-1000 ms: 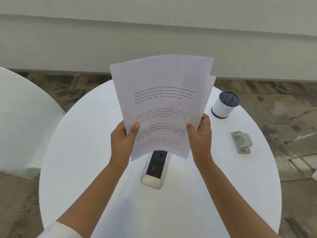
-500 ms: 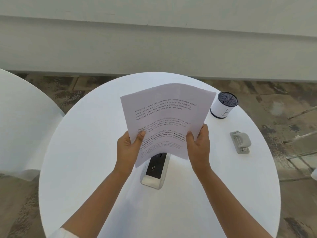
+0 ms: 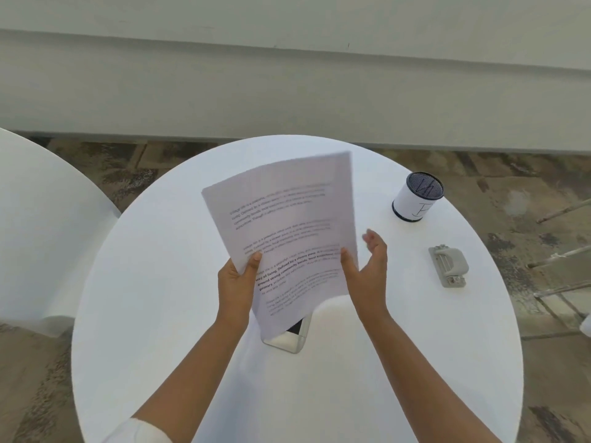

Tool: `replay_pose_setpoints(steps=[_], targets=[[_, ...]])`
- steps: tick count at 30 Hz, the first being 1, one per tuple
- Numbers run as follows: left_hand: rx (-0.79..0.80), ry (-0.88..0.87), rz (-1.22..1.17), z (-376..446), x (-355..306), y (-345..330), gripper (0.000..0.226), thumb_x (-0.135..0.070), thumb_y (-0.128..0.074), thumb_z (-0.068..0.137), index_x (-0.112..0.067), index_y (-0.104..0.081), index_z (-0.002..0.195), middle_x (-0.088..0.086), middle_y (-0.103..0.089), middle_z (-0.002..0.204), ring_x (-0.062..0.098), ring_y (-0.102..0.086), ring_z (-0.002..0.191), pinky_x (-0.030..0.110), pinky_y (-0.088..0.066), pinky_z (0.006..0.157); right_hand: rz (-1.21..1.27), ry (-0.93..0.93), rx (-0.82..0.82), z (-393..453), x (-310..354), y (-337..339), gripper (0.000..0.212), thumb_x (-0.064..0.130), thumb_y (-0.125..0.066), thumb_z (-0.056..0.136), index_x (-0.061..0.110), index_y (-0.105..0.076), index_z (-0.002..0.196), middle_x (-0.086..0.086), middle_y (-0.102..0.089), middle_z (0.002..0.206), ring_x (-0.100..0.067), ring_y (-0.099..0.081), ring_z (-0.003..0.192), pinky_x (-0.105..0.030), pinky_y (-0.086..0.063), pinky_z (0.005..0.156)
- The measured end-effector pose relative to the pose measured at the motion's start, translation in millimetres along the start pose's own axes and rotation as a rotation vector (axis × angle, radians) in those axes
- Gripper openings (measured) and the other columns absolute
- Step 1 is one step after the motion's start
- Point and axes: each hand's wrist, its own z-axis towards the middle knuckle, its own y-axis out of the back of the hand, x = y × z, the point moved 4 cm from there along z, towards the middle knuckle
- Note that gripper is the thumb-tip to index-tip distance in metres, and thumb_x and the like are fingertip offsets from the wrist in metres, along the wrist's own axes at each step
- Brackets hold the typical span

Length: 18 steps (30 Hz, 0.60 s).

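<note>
Far left, the curved edge of another white worktop (image 3: pixel 38 219) shows. A strip of brown floor (image 3: pixel 105 174) lies between it and the round white worktop (image 3: pixel 144 298) in the middle. The left part of the round worktop is bare, with lots of room.

The left hand (image 3: pixel 236 286) holds the sheets of paper (image 3: pixel 287 219) up above the middle of the worktop. Its grip is a pinch, with the thumb on the front by the left edge and the fingers hidden behind. The paper tilts, its top leaning right. Most of the print is too blurry to read, but the bold lines say "way of living. Defined by a slower pace", "around strong community bonds" and "primary". The bottom corner hangs over a silver plug box (image 3: pixel 287 342) and hides most of it.

The right hand (image 3: pixel 369 266) is at the paper's right edge. Its grip is spread wide, with only the thumb by the edge.

Further right stands a white cup (image 3: pixel 412 206) with a dark mesh top and a drawn mark I cannot read. A grey hole punch (image 3: pixel 447 266) lies near the rim. Thin metal bars (image 3: pixel 559 263) show past the right rim.
</note>
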Motion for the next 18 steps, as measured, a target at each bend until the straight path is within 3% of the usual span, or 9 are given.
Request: replay_pose_setpoints(steps=[2, 5, 7, 9, 12, 14, 18], targets=[[-0.038, 0.031, -0.06, 2, 2, 5, 0.016, -0.019, -0.059, 0.089, -0.027, -0.067, 0.1, -0.011, -0.074, 0.094, 0.007, -0.069, 0.091, 0.023, -0.057, 0.075, -0.027, -0.112, 0.0, -2, -11, 2, 0.069, 0.031, -0.062, 0.087, 0.021, -0.023, 0.143, 0.002, -0.035, 0.144, -0.01, -0.031, 0.133, -0.029, -0.028, 0.107], [-0.023, 0.082, -0.219, 2, 2, 5, 0.022, -0.018, -0.056, 0.091, -0.028, -0.065, 0.108, -0.008, -0.071, 0.109, 0.01, -0.065, 0.103, 0.029, -0.055, 0.086, 0.083, -0.422, 0.107, -13, -33, -3, 0.076, 0.039, -0.062, 0.085, 0.02, -0.019, 0.145, -0.004, -0.036, 0.146, -0.018, -0.041, 0.129, -0.032, -0.034, 0.103], [-0.02, 0.128, -0.332, 0, 3, 1, 0.026, -0.016, -0.054, 0.091, -0.026, -0.062, 0.114, -0.005, -0.068, 0.116, 0.013, -0.064, 0.107, 0.032, -0.054, 0.088, 0.312, -0.66, 0.232, -23, -45, -14, 0.072, 0.037, -0.061, 0.087, 0.012, -0.025, 0.143, -0.009, -0.046, 0.14, -0.023, -0.051, 0.12, -0.037, -0.04, 0.102], [-0.053, 0.189, -0.436, -3, 7, -3, 0.03, -0.014, -0.054, 0.091, -0.021, -0.059, 0.12, -0.001, -0.068, 0.115, 0.014, -0.065, 0.104, 0.032, -0.056, 0.084, 0.487, -0.79, 0.36, -31, -48, -23, 0.054, 0.03, -0.06, 0.088, 0.007, -0.043, 0.135, -0.011, -0.062, 0.125, -0.024, -0.06, 0.109, -0.037, -0.051, 0.09], [-0.114, 0.302, -0.542, -11, 19, -7, 0.026, -0.012, -0.054, 0.091, -0.017, -0.061, 0.116, 0.0, -0.074, 0.099, 0.013, -0.07, 0.088, 0.03, -0.059, 0.066, 0.619, -0.876, 0.368, -34, -52, -28, 0.034, 0.017, -0.061, 0.088, 0.007, -0.057, 0.12, -0.011, -0.072, 0.104, -0.025, -0.067, 0.095, -0.038, -0.055, 0.072], [-0.187, 0.379, -0.525, -19, 31, -2, 0.025, -0.009, -0.055, 0.091, -0.016, -0.061, 0.114, 0.0, -0.075, 0.091, 0.014, -0.071, 0.08, 0.028, -0.058, 0.057, 0.592, -0.886, 0.333, -33, -58, -25, 0.031, 0.007, -0.06, 0.087, 0.006, -0.057, 0.118, -0.014, -0.069, 0.11, -0.028, -0.066, 0.097, -0.041, -0.055, 0.072], [-0.333, 0.524, -0.468, -24, 57, 21, 0.035, -0.007, -0.056, 0.09, -0.012, -0.054, 0.125, 0.005, -0.067, 0.1, 0.019, -0.065, 0.085, 0.033, -0.06, 0.055, 0.306, -0.815, 0.324, -26, -71, -10, 0.031, -0.003, -0.056, 0.087, 0.008, -0.057, 0.116, -0.013, -0.065, 0.118, -0.031, -0.063, 0.102, -0.045, -0.054, 0.081]])
